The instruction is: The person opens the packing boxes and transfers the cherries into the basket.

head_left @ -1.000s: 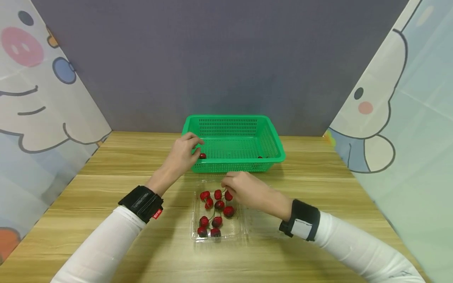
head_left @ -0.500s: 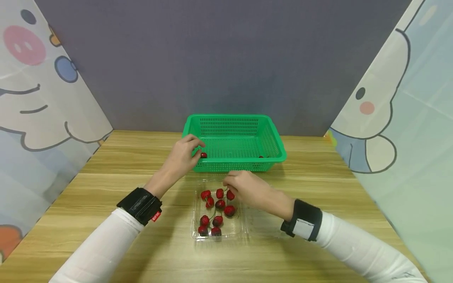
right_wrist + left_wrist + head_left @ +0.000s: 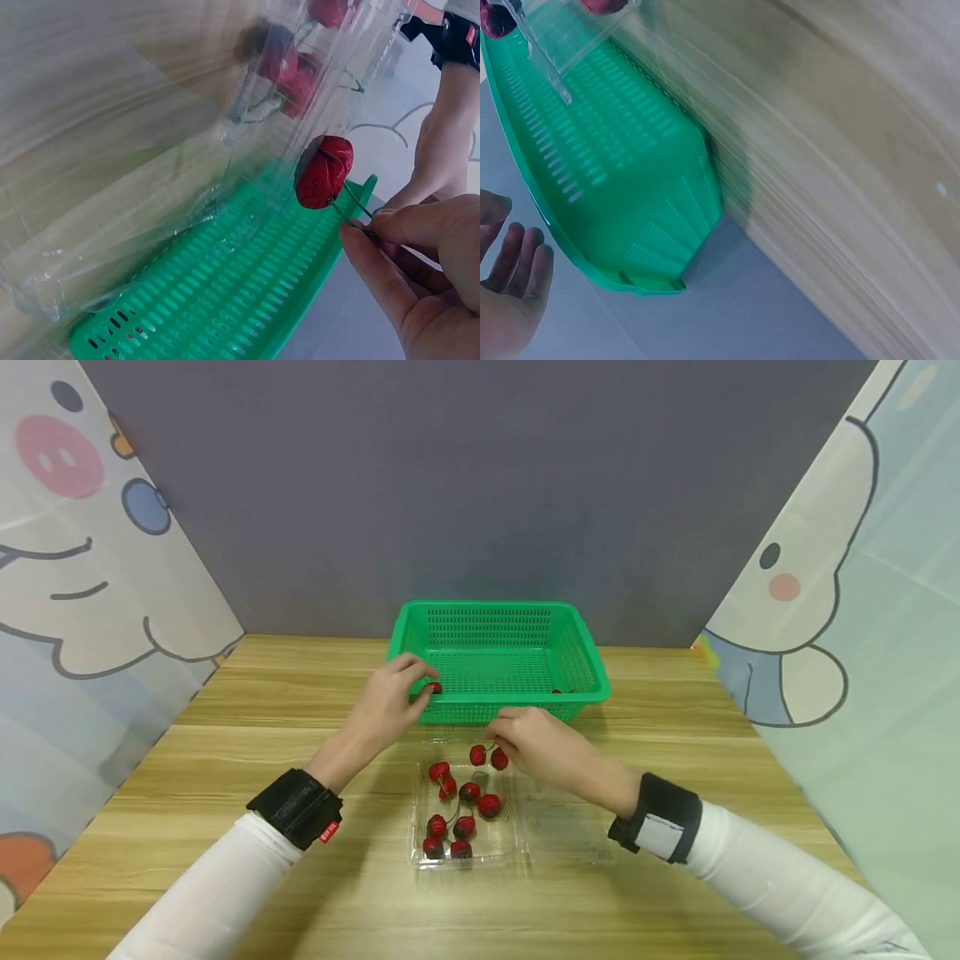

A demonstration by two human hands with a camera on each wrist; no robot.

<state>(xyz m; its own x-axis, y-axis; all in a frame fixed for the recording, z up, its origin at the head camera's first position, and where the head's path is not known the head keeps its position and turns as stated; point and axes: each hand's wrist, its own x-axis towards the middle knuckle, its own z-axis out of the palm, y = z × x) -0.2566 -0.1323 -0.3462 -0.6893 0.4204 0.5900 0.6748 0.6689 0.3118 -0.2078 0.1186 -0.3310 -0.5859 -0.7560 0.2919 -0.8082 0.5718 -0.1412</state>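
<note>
My right hand (image 3: 542, 750) pinches the thin green stems of a pair of red cherries (image 3: 324, 171) between thumb and forefinger. In the head view the pair hangs over the far end of a clear plastic box (image 3: 495, 853), where several dark-red cherries (image 3: 489, 806) lie. My left hand (image 3: 390, 697) hovers at the near left corner of the green basket (image 3: 517, 699), fingers loosely bent and holding nothing. A cherry (image 3: 435, 688) inside the basket shows just beyond its thumb. The left wrist view has the fingers (image 3: 517, 259) spread apart above the basket rim.
Another cherry (image 3: 557, 692) sits at the basket's near right, mostly hidden by the rim. The box's clear lid (image 3: 566, 827) lies flat to the right on the wooden table (image 3: 315, 910). A grey panel (image 3: 480, 485) stands behind the basket, with cartoon-printed sheets on both sides.
My right hand has lifted the pair of cherries from the box and shifted slightly up and right, toward the basket. My left hand stays at the basket corner, slightly lower.
</note>
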